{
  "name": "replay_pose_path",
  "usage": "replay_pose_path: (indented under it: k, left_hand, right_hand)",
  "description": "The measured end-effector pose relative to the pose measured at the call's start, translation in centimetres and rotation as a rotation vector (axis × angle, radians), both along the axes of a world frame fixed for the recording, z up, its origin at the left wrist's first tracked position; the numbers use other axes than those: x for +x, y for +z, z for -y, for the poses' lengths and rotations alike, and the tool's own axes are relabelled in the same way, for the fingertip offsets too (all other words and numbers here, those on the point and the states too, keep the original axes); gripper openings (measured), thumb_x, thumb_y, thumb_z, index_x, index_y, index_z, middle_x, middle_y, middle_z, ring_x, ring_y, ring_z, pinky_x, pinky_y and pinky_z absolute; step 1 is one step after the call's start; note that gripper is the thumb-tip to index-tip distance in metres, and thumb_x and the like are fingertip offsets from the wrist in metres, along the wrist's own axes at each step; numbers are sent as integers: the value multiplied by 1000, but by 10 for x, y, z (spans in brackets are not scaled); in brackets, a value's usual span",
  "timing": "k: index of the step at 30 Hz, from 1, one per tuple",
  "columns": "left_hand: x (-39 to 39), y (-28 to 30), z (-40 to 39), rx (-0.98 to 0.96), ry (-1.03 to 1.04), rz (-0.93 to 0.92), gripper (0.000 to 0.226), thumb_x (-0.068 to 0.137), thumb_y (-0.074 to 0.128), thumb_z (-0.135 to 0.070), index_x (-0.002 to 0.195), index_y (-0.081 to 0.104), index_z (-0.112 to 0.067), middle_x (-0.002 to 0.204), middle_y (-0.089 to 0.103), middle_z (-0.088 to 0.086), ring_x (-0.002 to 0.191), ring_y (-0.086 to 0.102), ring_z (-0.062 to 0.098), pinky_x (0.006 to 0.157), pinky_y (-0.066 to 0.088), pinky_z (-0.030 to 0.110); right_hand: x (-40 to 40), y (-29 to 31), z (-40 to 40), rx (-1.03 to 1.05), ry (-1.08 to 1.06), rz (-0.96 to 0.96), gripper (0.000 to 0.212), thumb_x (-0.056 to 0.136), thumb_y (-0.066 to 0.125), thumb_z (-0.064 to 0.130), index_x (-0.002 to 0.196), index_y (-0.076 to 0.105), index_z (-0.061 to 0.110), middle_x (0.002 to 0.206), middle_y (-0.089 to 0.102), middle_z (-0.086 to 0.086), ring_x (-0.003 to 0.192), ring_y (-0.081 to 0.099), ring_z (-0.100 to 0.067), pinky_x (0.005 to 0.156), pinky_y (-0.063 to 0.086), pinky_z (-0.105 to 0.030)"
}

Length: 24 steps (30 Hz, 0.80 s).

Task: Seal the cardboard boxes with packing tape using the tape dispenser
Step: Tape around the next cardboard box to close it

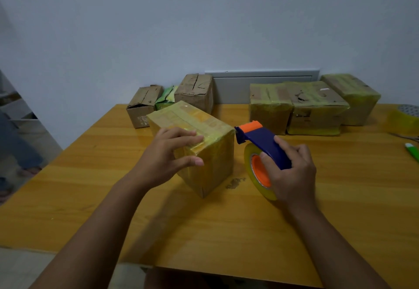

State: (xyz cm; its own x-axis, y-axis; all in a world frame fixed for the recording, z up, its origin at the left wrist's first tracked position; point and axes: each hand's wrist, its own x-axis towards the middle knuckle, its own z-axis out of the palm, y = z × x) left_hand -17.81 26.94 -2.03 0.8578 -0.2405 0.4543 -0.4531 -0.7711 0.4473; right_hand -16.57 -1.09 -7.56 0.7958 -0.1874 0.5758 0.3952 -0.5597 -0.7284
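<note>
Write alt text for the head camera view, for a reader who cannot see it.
A person's left hand rests on a tape-wrapped cardboard box on a wooden table, while the right hand grips a blue and orange tape dispenser beside it. More boxes line the wall behind.

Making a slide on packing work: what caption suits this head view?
Left hand steadies a taped cardboard box while right hand grips the tape dispenser beside it.
</note>
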Motion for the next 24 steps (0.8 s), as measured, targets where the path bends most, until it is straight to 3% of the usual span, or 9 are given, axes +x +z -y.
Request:
replay_pose_path:
  k: [5, 9, 14, 17, 20, 24]
  left_hand:
    - [3, 0, 0, -16, -23, 22, 61, 72, 52, -79, 122, 58, -45, 122, 50, -31, 113, 42, 6, 85, 34, 19]
    - [-2, 14, 0, 15, -11, -153, 64, 68, 50, -83, 122, 55, -50, 123, 46, -32, 120, 36, 0, 94, 37, 28]
    - [-3, 29, 57, 324, 306, -87, 59, 79, 34, -79, 102, 51, -28, 113, 50, -8, 108, 43, 12, 97, 33, 36]
    - [10, 32, 88, 506, 482, 11, 64, 89, 31, -73, 118, 48, -19, 121, 54, 2, 110, 50, 20, 90, 40, 35]
    - [26, 33, 101, 563, 591, -56, 73, 90, 26, -74, 136, 43, -20, 136, 52, 7, 124, 48, 29, 94, 42, 41]
    - [38, 31, 108, 612, 580, -99, 64, 95, 26, -67, 128, 55, -21, 125, 59, 4, 116, 52, 27, 81, 45, 38]
  right_hand:
    - [1, -1, 0, -1, 14, 15, 60, 79, 72, 38, 131, 59, 11, 106, 45, -1, 88, 52, -14, 62, 37, -6]
    - [0, 0, 0, 7, 26, 20, 63, 77, 66, 42, 131, 59, 12, 106, 45, -1, 87, 51, -13, 62, 38, -10]
    - [1, -1, 0, 2, 25, 29, 61, 78, 67, 41, 131, 59, 11, 105, 45, -1, 85, 51, -14, 63, 38, -11]
    - [0, -1, 0, -4, 13, 34, 61, 77, 66, 42, 130, 60, 11, 103, 45, 0, 82, 50, -12, 62, 37, -10]
    - [-1, -2, 1, -23, 5, 45, 60, 78, 66, 42, 130, 60, 11, 103, 45, 0, 81, 49, -11, 62, 36, -8]
    - [-2, -3, 1, -21, 10, 42, 58, 82, 75, 33, 132, 58, 11, 105, 44, -1, 84, 49, -11, 62, 37, -8]
